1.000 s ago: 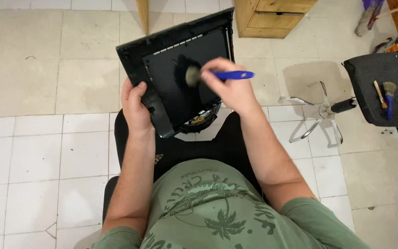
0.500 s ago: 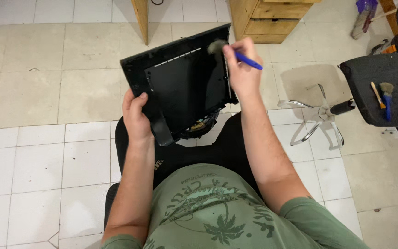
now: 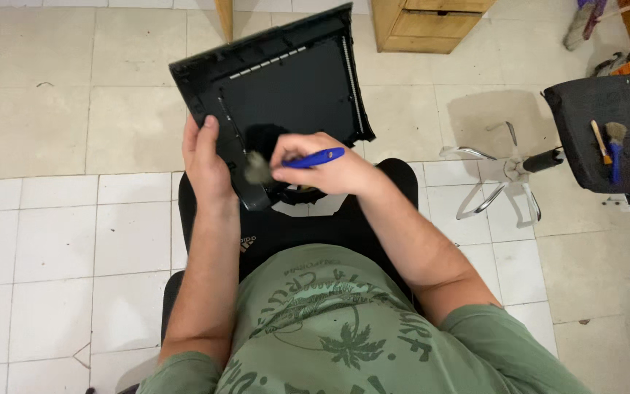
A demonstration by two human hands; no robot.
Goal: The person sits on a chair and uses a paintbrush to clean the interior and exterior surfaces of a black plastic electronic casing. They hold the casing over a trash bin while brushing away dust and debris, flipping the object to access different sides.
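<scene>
Your left hand grips a black panel, matt and dark all over, with a thin row of pale marks near its upper edge and a line of light dots down its right side. Your right hand holds a brush with a bright blue handle and grey-brown bristles. Your shirt is olive green with a darker green palm-tree print. The floor under you is white tile with grey joints, turning to beige tile farther off. The chair to your right is black, with a blue-handled brush and an orange-handled brush lying on it. The drawer unit ahead is light brown wood.
</scene>
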